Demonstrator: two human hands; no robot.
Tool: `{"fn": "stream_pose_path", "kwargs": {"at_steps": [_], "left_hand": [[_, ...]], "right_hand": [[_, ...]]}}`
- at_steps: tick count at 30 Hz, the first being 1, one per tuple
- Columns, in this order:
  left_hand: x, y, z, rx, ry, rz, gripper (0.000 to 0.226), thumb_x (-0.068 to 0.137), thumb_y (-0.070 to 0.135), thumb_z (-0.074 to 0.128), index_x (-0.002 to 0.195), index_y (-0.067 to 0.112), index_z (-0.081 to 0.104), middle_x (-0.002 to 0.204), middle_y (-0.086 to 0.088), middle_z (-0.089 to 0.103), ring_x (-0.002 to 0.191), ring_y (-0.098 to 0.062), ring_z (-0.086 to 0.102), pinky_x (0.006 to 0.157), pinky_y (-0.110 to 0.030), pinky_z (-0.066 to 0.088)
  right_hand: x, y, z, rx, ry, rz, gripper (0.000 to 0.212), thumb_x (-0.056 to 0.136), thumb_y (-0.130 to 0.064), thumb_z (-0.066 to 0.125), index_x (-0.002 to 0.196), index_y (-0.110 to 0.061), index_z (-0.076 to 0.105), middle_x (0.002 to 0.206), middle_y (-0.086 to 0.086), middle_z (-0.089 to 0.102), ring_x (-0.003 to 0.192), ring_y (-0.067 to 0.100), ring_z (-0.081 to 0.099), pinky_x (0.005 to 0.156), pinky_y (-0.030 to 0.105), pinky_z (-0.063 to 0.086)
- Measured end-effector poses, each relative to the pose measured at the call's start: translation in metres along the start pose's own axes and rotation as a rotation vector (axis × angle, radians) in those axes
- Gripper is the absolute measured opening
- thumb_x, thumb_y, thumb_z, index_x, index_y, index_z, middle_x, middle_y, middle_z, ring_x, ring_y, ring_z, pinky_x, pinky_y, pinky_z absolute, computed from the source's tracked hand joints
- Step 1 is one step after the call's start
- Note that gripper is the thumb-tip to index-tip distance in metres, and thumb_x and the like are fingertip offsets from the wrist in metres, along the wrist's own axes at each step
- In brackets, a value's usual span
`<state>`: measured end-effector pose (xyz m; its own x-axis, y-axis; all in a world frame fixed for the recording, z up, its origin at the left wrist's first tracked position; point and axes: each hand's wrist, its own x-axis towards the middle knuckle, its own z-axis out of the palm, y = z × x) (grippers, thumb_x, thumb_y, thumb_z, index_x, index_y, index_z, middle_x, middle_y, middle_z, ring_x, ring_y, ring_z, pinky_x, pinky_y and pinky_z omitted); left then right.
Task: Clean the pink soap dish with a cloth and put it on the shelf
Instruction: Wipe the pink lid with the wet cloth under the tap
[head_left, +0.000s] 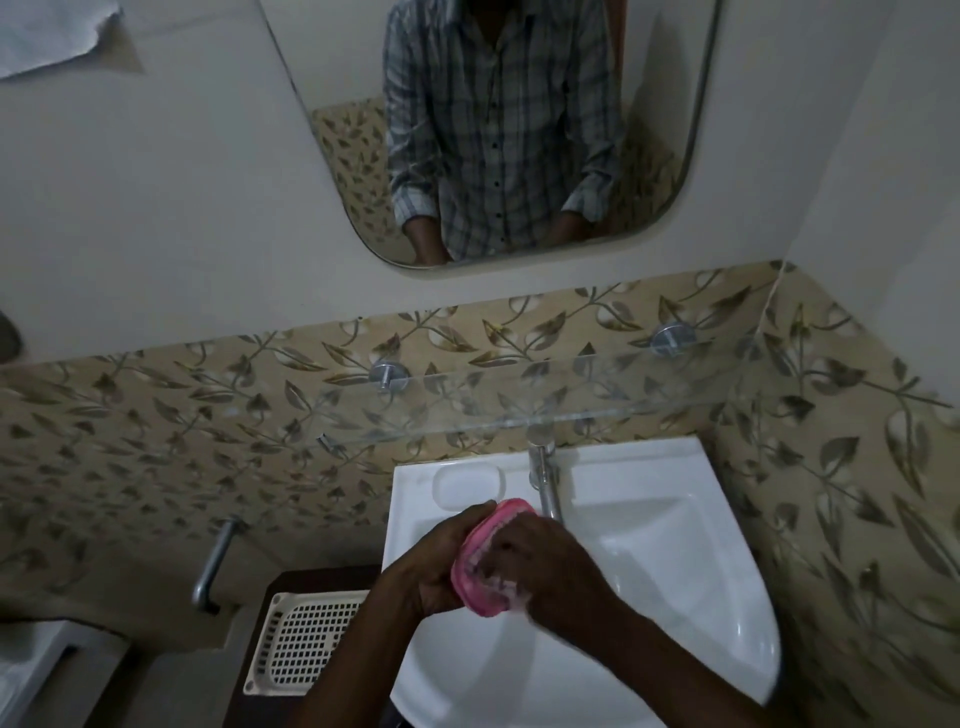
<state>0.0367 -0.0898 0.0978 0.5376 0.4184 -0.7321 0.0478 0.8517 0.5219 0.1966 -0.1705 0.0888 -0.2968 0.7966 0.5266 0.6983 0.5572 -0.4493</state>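
pink soap dish (485, 561), oval with a ridged inside, tipped up on its edge over the sink (675, 545), gripped in your left hand (441, 566), your right hand (550, 566) blurry at its hollow, clear glass shelf (519, 410) on the tiled wall just above

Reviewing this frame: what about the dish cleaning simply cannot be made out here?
Head view only.
- Cloth: none discernible; the right hand covers where it would be and is motion-blurred.
- Pink soap dish: partly hidden by the left hand and right hand; whether it is clean is unclear.
- Right hand's grip: fingers blurred, not readable.
- Glass shelf: transparent, so its edges are faint against the patterned tiles.
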Motion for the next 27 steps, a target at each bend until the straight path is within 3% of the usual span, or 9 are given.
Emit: {"fn": "stream_pose_path", "kwargs": {"at_steps": [2, 6, 10, 14, 18, 21, 22, 25, 27], "left_hand": [[-0.005, 0.006, -0.001, 0.014, -0.001, 0.012, 0.049, 0.097, 0.047, 0.054, 0.115, 0.005, 0.072, 0.107, -0.021, 0.072, 0.091, -0.034, 0.070, 0.085, -0.044, 0.055], [-0.010, 0.008, -0.005, 0.016, 0.027, 0.031, 0.050, 0.090, 0.047, 0.062, 0.113, 0.004, 0.070, 0.102, -0.019, 0.072, 0.093, -0.032, 0.067, 0.088, -0.042, 0.052], [-0.012, 0.003, -0.004, -0.018, -0.025, 0.063, 0.059, 0.095, 0.052, 0.055, 0.123, 0.002, 0.067, 0.113, -0.024, 0.068, 0.095, -0.036, 0.067, 0.084, -0.046, 0.057], [-0.008, -0.008, -0.004, -0.082, -0.057, 0.176, 0.065, 0.099, 0.055, 0.047, 0.135, 0.003, 0.061, 0.131, -0.025, 0.063, 0.113, -0.037, 0.065, 0.101, -0.050, 0.052], [-0.001, -0.020, 0.005, -0.159, 0.029, 0.340, 0.056, 0.095, 0.044, 0.052, 0.136, 0.006, 0.060, 0.127, -0.026, 0.066, 0.109, -0.038, 0.066, 0.099, -0.052, 0.051], [0.005, -0.024, 0.006, -0.216, 0.115, 0.392, 0.052, 0.097, 0.042, 0.043, 0.123, 0.004, 0.066, 0.111, -0.022, 0.072, 0.096, -0.033, 0.072, 0.084, -0.045, 0.058], [0.006, -0.026, 0.007, -0.236, 0.136, 0.419, 0.051, 0.098, 0.041, 0.040, 0.117, 0.004, 0.068, 0.111, -0.023, 0.070, 0.094, -0.033, 0.072, 0.082, -0.043, 0.058], [0.011, -0.036, 0.014, -0.188, 0.223, 0.501, 0.068, 0.096, 0.061, 0.039, 0.124, 0.006, 0.067, 0.125, -0.025, 0.068, 0.114, -0.040, 0.065, 0.104, -0.055, 0.049], [0.013, -0.040, 0.018, -0.101, 0.313, 0.547, 0.075, 0.079, 0.074, 0.051, 0.122, 0.014, 0.071, 0.119, -0.019, 0.073, 0.112, -0.037, 0.069, 0.103, -0.055, 0.051]], "right_hand": [[0.004, 0.002, -0.008, 0.014, 0.052, 0.202, 0.039, 0.053, 0.004, 0.080, 0.090, -0.009, 0.075, 0.089, 0.008, 0.073, 0.082, 0.029, 0.069, 0.075, 0.040, 0.060], [0.006, -0.018, 0.000, -0.068, -0.091, 0.000, 0.047, 0.058, -0.006, 0.077, 0.104, -0.016, 0.073, 0.095, 0.004, 0.072, 0.087, 0.023, 0.065, 0.083, 0.030, 0.052], [0.010, -0.003, -0.014, -0.053, 0.046, 0.381, 0.046, 0.066, 0.000, 0.070, 0.109, -0.014, 0.073, 0.091, 0.005, 0.069, 0.082, 0.028, 0.066, 0.071, 0.032, 0.057], [0.012, -0.023, -0.006, -0.045, 0.007, 0.355, 0.041, 0.064, -0.008, 0.081, 0.103, -0.015, 0.074, 0.092, 0.003, 0.069, 0.081, 0.023, 0.066, 0.069, 0.030, 0.059], [0.022, -0.006, -0.004, 0.099, 0.188, 0.742, 0.025, 0.087, -0.018, 0.065, 0.112, -0.014, 0.068, 0.108, 0.004, 0.064, 0.106, 0.021, 0.060, 0.089, 0.029, 0.050], [0.033, -0.051, 0.018, 0.191, -0.072, 0.651, 0.038, 0.093, -0.030, 0.058, 0.128, -0.015, 0.061, 0.125, 0.004, 0.061, 0.117, 0.018, 0.057, 0.100, 0.028, 0.047], [0.031, -0.053, 0.015, 0.013, -0.220, 0.549, 0.041, 0.091, -0.031, 0.059, 0.129, -0.016, 0.061, 0.128, 0.004, 0.062, 0.116, 0.019, 0.059, 0.100, 0.029, 0.049], [0.032, -0.028, 0.003, 0.175, 0.031, 0.652, 0.031, 0.088, -0.022, 0.065, 0.118, -0.016, 0.068, 0.111, 0.006, 0.066, 0.099, 0.021, 0.064, 0.085, 0.027, 0.056], [0.023, -0.022, -0.001, 0.088, 0.128, 0.734, 0.026, 0.089, -0.018, 0.067, 0.115, -0.012, 0.068, 0.106, 0.003, 0.062, 0.098, 0.020, 0.062, 0.079, 0.010, 0.047]]}}
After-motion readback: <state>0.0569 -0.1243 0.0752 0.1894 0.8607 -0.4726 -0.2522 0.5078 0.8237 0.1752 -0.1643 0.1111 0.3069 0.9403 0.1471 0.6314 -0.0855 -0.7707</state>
